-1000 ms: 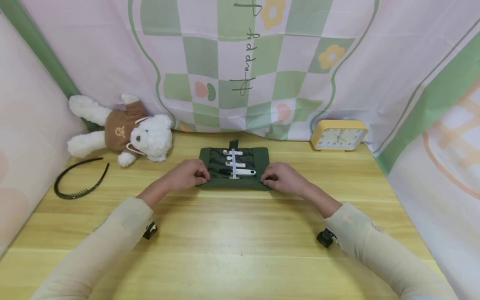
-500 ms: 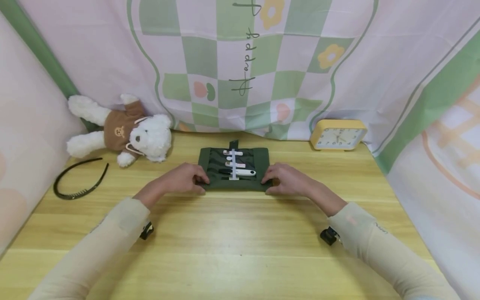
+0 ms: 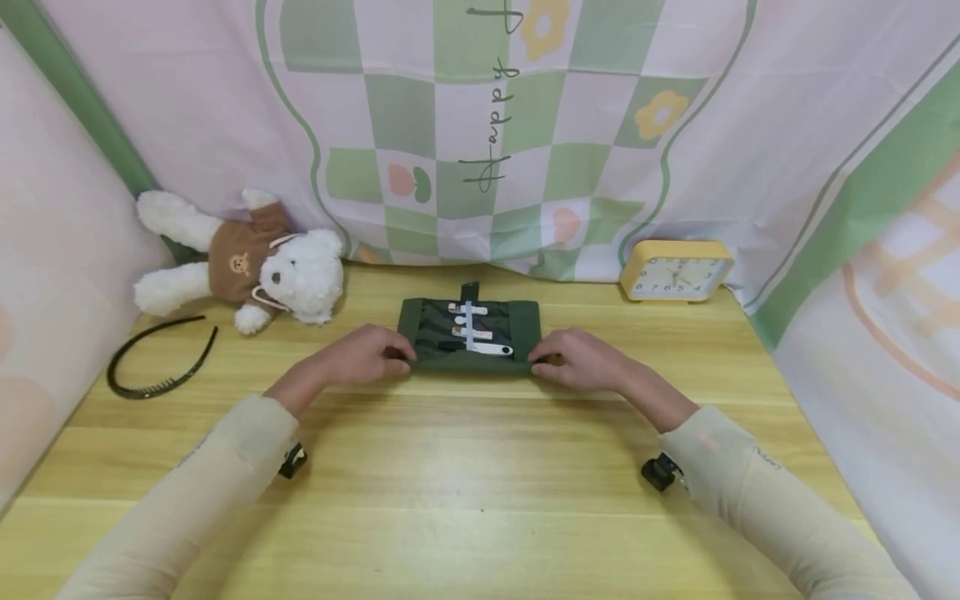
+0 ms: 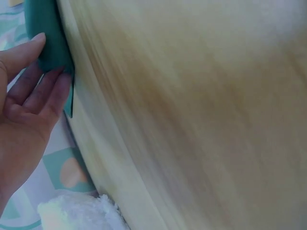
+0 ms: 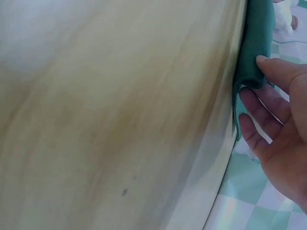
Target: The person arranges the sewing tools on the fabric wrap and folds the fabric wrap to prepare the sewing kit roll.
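A dark green fabric tool roll lies spread on the table in the head view, its near edge folded up into a thick rolled rim. My left hand pinches the near left corner of that rim, my right hand the near right corner. In the left wrist view, thumb and fingers hold the green cloth between them. The right wrist view has the thumb on the curled cloth and fingertips beneath it. Several small tools sit under a pale strap, including a black-and-white one with a holed end.
A white plush dog in a brown top lies at the back left, with a black headband in front of it. At the back right stands a yellow clock. A patterned cloth hangs behind the wooden table.
The roll's near edge has turned up and away from me, covering the strap's lower end. Both hands first loosened and shifted their fingers, then gripped the corners again.
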`<state>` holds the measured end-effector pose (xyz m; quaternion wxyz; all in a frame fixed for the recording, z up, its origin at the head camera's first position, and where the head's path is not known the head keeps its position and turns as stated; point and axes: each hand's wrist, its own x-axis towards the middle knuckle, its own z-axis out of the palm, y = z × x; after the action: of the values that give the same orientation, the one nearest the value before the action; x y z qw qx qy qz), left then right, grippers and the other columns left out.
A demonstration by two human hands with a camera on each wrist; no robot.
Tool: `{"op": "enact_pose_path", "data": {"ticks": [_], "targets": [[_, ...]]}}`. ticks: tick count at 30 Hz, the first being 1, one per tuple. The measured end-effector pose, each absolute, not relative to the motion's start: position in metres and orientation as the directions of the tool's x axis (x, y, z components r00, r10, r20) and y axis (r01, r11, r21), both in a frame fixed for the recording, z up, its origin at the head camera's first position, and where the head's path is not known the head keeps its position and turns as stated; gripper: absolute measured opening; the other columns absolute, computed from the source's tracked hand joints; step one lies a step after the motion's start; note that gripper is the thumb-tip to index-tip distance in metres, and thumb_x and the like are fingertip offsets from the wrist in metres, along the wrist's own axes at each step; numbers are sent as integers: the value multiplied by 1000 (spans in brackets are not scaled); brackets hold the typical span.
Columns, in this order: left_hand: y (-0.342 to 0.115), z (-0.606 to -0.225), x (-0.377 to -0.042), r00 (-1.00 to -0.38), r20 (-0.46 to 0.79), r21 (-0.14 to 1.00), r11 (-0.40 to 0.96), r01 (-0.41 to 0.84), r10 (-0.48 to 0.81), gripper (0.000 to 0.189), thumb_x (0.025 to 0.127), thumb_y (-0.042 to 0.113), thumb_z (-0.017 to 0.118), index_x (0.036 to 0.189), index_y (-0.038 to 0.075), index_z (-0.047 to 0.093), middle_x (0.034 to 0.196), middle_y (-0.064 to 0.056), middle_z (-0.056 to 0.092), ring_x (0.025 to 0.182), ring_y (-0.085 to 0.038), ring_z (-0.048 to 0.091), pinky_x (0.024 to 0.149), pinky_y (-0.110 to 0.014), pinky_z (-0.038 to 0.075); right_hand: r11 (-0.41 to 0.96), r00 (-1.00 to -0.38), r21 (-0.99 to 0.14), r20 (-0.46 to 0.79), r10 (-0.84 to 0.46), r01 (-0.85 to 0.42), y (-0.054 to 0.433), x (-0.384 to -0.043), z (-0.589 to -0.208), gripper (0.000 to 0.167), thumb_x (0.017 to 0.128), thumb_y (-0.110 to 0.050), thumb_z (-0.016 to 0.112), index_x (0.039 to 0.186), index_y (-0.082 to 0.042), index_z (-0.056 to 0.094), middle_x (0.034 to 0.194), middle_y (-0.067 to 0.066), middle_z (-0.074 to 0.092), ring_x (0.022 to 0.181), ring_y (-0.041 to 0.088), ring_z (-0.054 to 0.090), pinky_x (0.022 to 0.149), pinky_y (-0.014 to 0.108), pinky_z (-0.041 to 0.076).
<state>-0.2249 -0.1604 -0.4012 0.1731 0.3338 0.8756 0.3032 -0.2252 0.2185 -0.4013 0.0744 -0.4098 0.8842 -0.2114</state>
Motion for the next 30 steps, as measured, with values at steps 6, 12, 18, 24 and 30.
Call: {"op": "enact_pose_path", "data": {"ticks": [6, 12, 18, 24, 30], "targets": [[-161, -401, -228, -718, -90, 648, 588, 484, 690, 23, 102, 12, 62, 120, 1, 70, 112, -10, 72, 98, -21, 68, 84, -39, 56, 592, -707, -567, -25, -707, -572, 220, -227, -400, 16, 98, -9, 66, 110, -2, 74, 93, 1, 73, 81, 12, 68, 72, 34, 57], [-159, -402, -231, -754, -95, 673, 600, 432, 650, 22, 102, 11, 62, 120, -1, 69, 111, -10, 72, 99, -24, 68, 85, -41, 56, 596, -745, -656, -77, -663, -463, 220, -233, -400, 14, 99, -10, 65, 106, -2, 73, 90, 1, 71, 74, 13, 61, 66, 32, 52], [-156, -406, -235, -771, -86, 646, 625, 439, 631, 19, 101, 8, 63, 115, -1, 72, 109, -11, 72, 101, -26, 68, 89, -43, 55, 628, -755, -634, -104, -648, -452, 217, -240, -399, 13, 97, -9, 66, 103, -3, 76, 95, 4, 72, 76, 13, 62, 72, 34, 53], [-152, -407, -236, -774, -79, 607, 646, 463, 628, 17, 100, 7, 65, 113, -1, 72, 106, -10, 72, 98, -25, 68, 87, -41, 56, 677, -768, -574, -125, -629, -460, 209, -240, -398, 9, 95, -9, 69, 101, -2, 70, 90, 4, 69, 81, 17, 63, 73, 37, 53], [-148, -412, -236, -788, -61, 598, 655, 462, 612, 9, 96, 6, 71, 104, 2, 70, 97, -7, 68, 90, -21, 65, 80, -37, 55, 668, -767, -526, -44, -640, -527, 206, -235, -402, 9, 93, -5, 72, 91, -8, 64, 83, 0, 62, 74, 15, 56, 68, 35, 50]]}}
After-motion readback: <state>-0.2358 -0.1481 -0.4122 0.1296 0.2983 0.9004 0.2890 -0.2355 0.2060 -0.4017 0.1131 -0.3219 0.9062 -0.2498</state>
